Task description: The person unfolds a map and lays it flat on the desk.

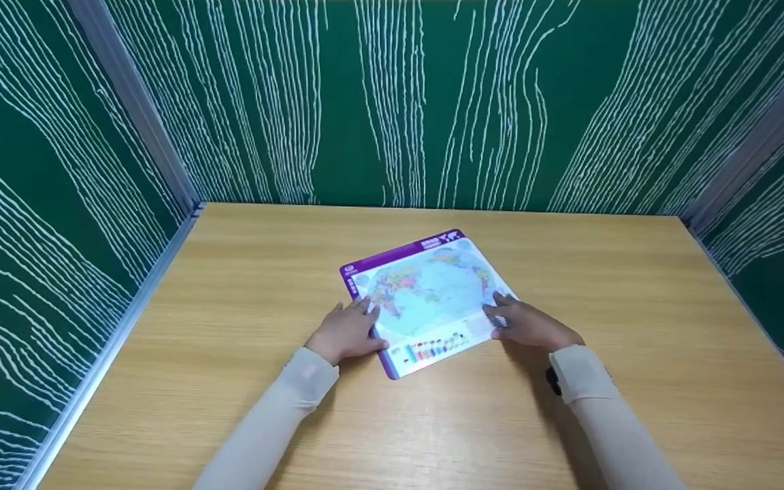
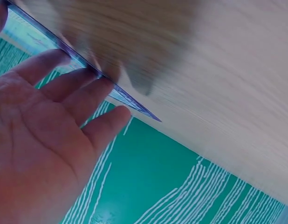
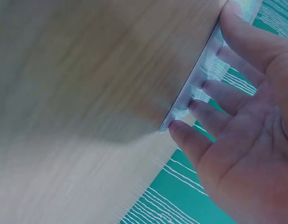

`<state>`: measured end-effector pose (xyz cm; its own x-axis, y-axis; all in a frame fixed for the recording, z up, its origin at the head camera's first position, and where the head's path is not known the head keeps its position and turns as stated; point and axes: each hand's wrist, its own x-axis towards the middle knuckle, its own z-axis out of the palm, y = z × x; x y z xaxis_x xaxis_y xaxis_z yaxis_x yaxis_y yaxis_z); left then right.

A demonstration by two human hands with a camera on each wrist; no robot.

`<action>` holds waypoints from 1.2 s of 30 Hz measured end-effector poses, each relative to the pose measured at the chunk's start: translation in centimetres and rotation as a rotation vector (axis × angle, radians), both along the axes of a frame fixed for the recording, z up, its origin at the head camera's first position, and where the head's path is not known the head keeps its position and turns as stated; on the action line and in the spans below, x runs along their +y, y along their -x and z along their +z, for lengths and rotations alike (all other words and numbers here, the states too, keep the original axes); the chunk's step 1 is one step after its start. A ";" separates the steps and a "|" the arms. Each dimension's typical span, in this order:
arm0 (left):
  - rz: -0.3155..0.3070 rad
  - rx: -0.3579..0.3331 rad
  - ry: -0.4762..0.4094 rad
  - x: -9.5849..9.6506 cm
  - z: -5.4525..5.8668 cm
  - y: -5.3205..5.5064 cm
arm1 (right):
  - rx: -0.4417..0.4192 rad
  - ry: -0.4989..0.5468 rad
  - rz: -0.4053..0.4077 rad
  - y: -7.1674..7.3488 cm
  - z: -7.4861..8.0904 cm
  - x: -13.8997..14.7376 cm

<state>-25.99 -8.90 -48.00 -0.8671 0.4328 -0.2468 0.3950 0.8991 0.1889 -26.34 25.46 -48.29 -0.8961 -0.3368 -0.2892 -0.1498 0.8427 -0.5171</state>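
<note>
A flat world map board with rounded corners and a purple top band lies turned at an angle on the wooden table. Colour swatches are printed along its lower part. At its left edge, my left hand touches the board with extended fingers, the thumb near the lower left corner. My right hand rests its fingers on the right edge. In the left wrist view, the fingertips meet the dark edge of the board. The right wrist view has the fingertips spread along the pale edge of the board.
The wooden table extends around the board on all sides. Green panels with white wavy lines stand behind it and at both sides. Metal posts, such as the left one, mark the back corners.
</note>
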 end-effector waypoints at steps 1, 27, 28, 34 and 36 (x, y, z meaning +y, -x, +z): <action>0.004 0.005 0.006 0.1 0.0 -0.1 | 0.000 0.001 0.000 0.1 0.0 0.0; 0.100 0.017 0.041 2.0 -0.3 -1.6 | -0.081 0.004 -0.060 1.7 0.1 0.7; 0.101 0.020 0.037 2.0 -0.4 -1.6 | -0.080 0.007 -0.059 1.7 0.1 0.7; 0.087 0.047 0.040 1.8 -0.7 -1.5 | -0.031 0.038 -0.021 1.8 -0.2 0.6; 0.082 0.050 0.041 1.8 -0.7 -1.4 | -0.024 0.041 -0.017 1.8 -0.2 0.6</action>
